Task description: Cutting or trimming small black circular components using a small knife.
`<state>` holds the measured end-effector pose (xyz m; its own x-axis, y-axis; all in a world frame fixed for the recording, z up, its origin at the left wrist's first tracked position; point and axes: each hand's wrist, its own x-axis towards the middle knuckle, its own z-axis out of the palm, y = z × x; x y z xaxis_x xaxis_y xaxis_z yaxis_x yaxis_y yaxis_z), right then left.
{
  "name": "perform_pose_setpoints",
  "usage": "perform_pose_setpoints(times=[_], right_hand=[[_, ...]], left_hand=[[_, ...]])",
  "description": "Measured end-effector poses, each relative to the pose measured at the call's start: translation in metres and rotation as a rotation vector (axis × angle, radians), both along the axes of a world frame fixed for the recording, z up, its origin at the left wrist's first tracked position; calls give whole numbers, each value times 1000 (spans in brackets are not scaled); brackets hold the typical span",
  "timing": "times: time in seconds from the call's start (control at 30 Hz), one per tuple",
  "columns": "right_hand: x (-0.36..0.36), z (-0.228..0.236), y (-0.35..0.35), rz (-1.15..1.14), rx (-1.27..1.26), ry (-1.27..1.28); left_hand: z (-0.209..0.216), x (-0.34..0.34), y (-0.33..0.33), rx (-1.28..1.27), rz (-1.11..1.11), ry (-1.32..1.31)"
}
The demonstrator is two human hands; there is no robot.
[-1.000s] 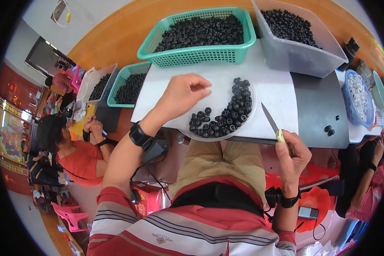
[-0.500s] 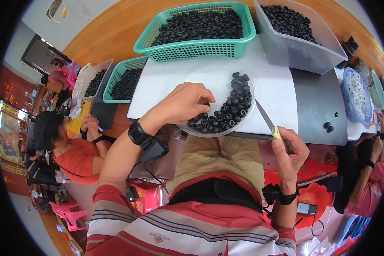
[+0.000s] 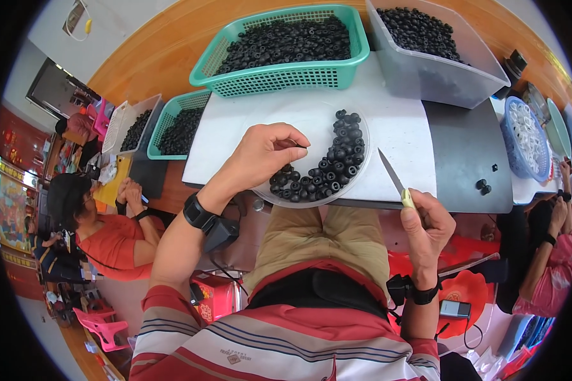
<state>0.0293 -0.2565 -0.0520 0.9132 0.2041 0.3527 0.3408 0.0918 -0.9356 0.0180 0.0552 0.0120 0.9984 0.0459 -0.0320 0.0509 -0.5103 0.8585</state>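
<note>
Left hand (image 3: 264, 152) apparently pinched a round black piece (image 3: 301, 147) above the round translucent plastic tray (image 3: 321, 127); right hand (image 3: 431, 227) gripped a yellow-handled steel knife (image 3: 395, 178). Piece pickup seemed in hand; next move likely called for steadiness.

A dark tabletop (image 3: 465, 143) carries a white sheet (image 3: 397, 130) that leaves its right side uncovered; a clear round plate (image 3: 319, 129) lies on the sheet by the near edge; a large green basket (image 3: 279, 82) and a translucent bin (image 3: 435, 82) stand beyond it, side by side; small black pieces (image 3: 485, 190) lie loose on the dark part.
</note>
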Motion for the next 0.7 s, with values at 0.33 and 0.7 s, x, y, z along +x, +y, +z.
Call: perform_pose_setpoints(times=[0.33, 0.7], right_hand=[[-1, 0, 2, 5, 63, 30], [-1, -1, 10, 29, 89, 9]], left_hand=[[0, -6, -7, -196, -11, -39], [-4, -20, -29, -543, 117, -50]])
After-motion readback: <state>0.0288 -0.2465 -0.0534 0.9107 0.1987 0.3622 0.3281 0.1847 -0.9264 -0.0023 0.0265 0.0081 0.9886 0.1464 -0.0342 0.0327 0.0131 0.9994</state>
